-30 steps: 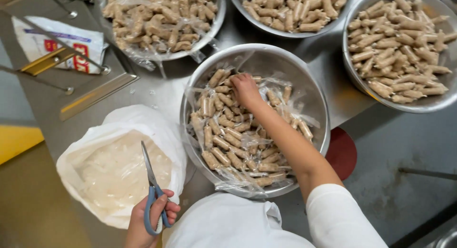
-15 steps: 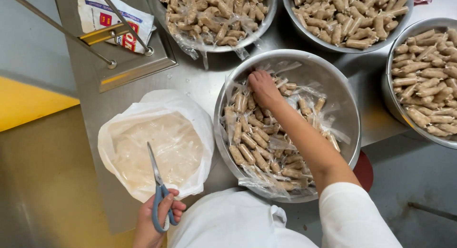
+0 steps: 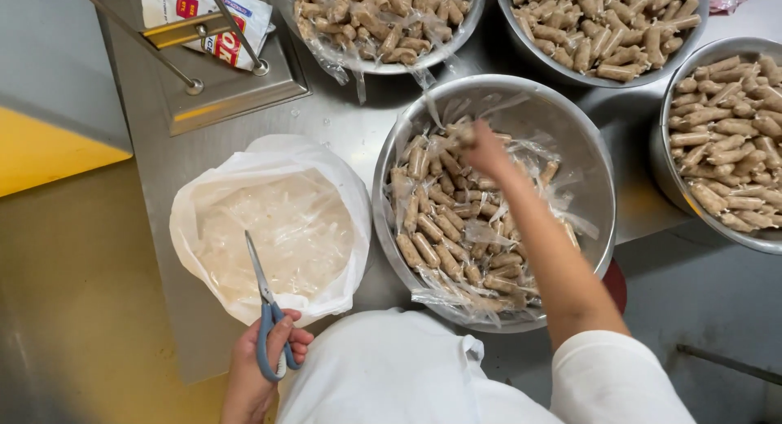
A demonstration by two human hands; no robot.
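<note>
Nearest you, your left hand [image 3: 259, 367] is closed around the blue handles of a pair of scissors [image 3: 266, 310], blades shut and pointing away over a white plastic bag [image 3: 269, 228] that sits open on the steel table [image 3: 342, 123], its inside full of clear wrapper scraps. Just to the right of the bag stands a large steel bowl [image 3: 586, 163] holding small brown sausages [image 3: 440, 237] in clear plastic wrap. Your right hand [image 3: 485, 151] reaches into that bowl and is blurred; its fingers look pinched on a wrapped piece near the far side, though you cannot tell for certain. Farther off, three more bowls [image 3: 717, 53] of the same sausages line the back and right. At far left a metal stand [image 3: 220, 82] holds a printed packet [image 3: 204, 13].
</note>
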